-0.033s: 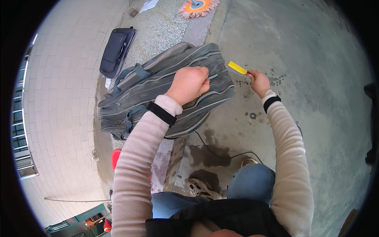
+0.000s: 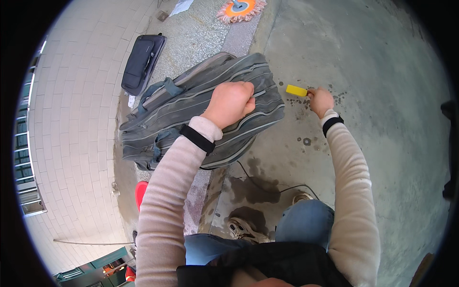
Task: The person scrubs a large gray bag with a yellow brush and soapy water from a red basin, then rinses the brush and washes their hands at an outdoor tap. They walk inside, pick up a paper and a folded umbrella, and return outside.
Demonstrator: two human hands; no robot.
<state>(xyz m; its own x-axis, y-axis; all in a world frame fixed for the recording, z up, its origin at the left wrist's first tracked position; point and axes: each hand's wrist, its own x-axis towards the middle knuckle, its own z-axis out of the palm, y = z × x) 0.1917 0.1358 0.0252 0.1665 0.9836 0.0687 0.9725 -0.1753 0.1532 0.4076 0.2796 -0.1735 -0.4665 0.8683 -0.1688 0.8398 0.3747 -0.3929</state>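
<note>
A big grey-blue fabric bag (image 2: pixel 191 103) with pale piping and blue straps lies in front of me, across the edge of a low step. My left hand (image 2: pixel 230 103) is closed in a fist against its upper side, gripping the bag; what part is pinched stays hidden under the fingers. Off the bag's right end, my right hand (image 2: pixel 321 101) holds a small yellow brush (image 2: pixel 296 90) by its short handle. The brush is level and clear of the bag, over the concrete floor.
A dark flat case (image 2: pixel 142 64) rests by the tiled wall (image 2: pixel 79 124). At the far end lies an orange mop head (image 2: pixel 240 8) with pink fringe. A thin black cable (image 2: pixel 258 185) crosses wet patches near my feet. Something red (image 2: pixel 140 193) shows beside my left sleeve.
My right hand has moved a little to the right with the yellow brush, away from the bag, and the brush has turned more level. The left hand and bag look nearly unmoved.
</note>
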